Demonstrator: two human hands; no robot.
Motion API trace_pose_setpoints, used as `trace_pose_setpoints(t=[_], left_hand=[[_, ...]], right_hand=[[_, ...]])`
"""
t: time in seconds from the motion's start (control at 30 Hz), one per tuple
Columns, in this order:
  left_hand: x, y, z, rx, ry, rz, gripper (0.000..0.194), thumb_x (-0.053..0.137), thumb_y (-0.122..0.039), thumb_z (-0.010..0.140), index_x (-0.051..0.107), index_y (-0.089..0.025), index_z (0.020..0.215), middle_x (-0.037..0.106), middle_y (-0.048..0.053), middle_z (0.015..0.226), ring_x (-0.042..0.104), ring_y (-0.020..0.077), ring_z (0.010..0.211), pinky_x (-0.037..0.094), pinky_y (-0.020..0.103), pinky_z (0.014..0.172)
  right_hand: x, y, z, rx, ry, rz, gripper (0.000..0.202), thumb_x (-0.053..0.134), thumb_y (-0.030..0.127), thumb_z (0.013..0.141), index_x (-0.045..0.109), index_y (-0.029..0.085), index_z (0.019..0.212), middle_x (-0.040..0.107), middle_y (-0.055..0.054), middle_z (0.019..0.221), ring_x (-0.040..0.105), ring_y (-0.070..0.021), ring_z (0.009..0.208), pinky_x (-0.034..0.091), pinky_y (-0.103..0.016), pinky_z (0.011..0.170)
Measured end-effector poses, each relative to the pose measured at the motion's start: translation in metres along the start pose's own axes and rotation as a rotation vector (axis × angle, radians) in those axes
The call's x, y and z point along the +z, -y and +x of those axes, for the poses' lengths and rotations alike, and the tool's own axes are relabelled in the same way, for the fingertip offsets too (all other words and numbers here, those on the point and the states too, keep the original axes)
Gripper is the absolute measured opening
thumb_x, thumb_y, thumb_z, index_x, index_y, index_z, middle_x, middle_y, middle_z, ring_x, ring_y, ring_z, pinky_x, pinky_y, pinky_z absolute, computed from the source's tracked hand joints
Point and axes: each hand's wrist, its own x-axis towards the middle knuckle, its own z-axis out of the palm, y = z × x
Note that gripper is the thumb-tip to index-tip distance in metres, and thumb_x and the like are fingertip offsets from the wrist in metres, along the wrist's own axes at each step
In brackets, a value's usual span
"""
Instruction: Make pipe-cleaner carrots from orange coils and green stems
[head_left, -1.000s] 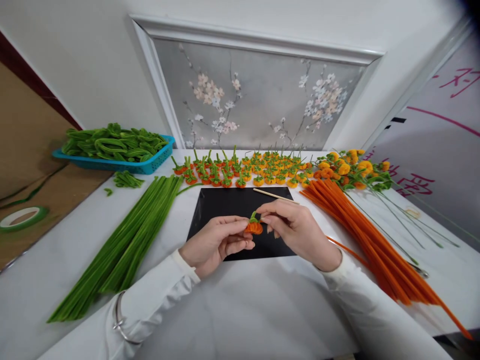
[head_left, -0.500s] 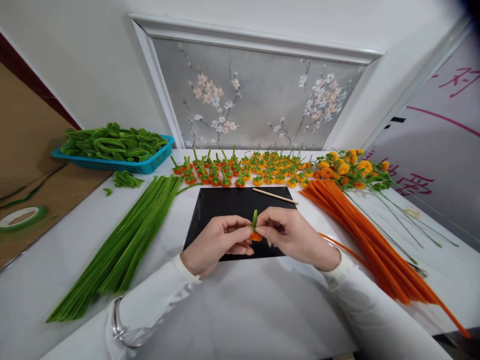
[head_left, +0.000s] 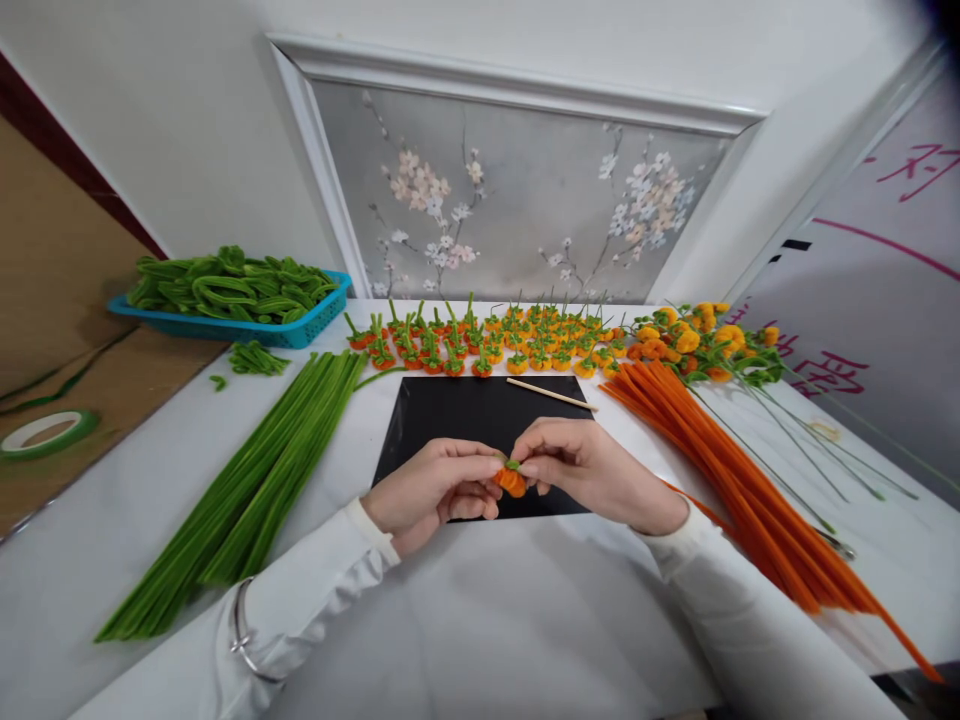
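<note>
A small orange piece with a green top is held between my two hands over the black mat. My left hand pinches its left side with thumb and forefinger. On the other side, the thumb and forefinger of my right hand close on the green top. Behind the mat stand several rows of finished-looking orange pieces and yellow pieces with green tops. A thin wooden stick lies across the mat's back right corner.
Green fuzzy stems lie at left, orange fuzzy stems at right. A blue basket of green loops sits back left, near a roll of green tape. Yellow and orange flowers lie back right.
The green stalk that stood upright on the orange piece is now low against its top. The piece has tilted, showing more of its orange side. My hands stay close together.
</note>
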Motion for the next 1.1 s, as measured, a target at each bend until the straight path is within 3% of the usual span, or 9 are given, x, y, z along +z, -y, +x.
trace_pose_setpoints(t=[0.2, 0.47, 0.8, 0.97, 1.1], left_hand=[[0.0007, 0.0024, -0.0019, -0.007, 0.068, 0.032, 0.013, 0.067, -0.022, 0.075, 0.066, -0.009, 0.076, 0.064, 0.004, 0.065, 0.058, 0.0061, 0.048, 0.047, 0.012, 0.048], [0.0052, 0.0033, -0.0019, 0.079, -0.003, 0.013, 0.015, 0.066, -0.023, 0.076, 0.063, -0.009, 0.082, 0.065, 0.005, 0.072, 0.06, 0.0081, 0.055, 0.05, 0.016, 0.054], [0.0032, 0.0021, -0.0041, 0.083, 0.047, -0.018, 0.015, 0.065, -0.024, 0.078, 0.062, -0.01, 0.083, 0.064, 0.004, 0.065, 0.06, 0.008, 0.05, 0.049, 0.015, 0.05], [0.0052, 0.001, -0.0061, 0.091, 0.039, 0.019, 0.017, 0.066, -0.025, 0.077, 0.063, -0.01, 0.082, 0.064, 0.003, 0.065, 0.059, 0.0077, 0.051, 0.049, 0.015, 0.051], [0.007, 0.002, -0.0053, 0.112, 0.016, 0.096, 0.018, 0.067, -0.026, 0.076, 0.063, -0.01, 0.083, 0.064, 0.003, 0.066, 0.061, 0.0087, 0.053, 0.05, 0.016, 0.052]], right_hand=[[0.0022, -0.0009, 0.0001, 0.017, 0.073, 0.081, 0.013, 0.061, 0.027, 0.082, 0.056, 0.016, 0.08, 0.055, 0.001, 0.071, 0.051, -0.0079, 0.058, 0.044, -0.021, 0.053], [0.0067, -0.007, 0.0001, -0.134, -0.098, -0.217, 0.007, 0.054, 0.016, 0.085, 0.056, 0.018, 0.079, 0.054, -0.001, 0.08, 0.053, -0.0082, 0.06, 0.045, -0.021, 0.054], [-0.0004, -0.0006, 0.0008, -0.085, 0.013, 0.135, 0.013, 0.059, 0.03, 0.084, 0.059, 0.017, 0.082, 0.051, 0.0, 0.082, 0.056, -0.0074, 0.06, 0.05, -0.023, 0.057], [0.001, -0.0009, 0.0013, -0.071, -0.001, 0.175, 0.019, 0.063, 0.035, 0.081, 0.059, 0.016, 0.079, 0.05, 0.0, 0.08, 0.055, -0.0072, 0.059, 0.05, -0.023, 0.055], [0.0007, -0.0016, 0.0008, -0.065, 0.004, 0.142, 0.015, 0.064, 0.03, 0.081, 0.059, 0.016, 0.077, 0.051, 0.0, 0.079, 0.054, -0.0067, 0.058, 0.048, -0.021, 0.053]])
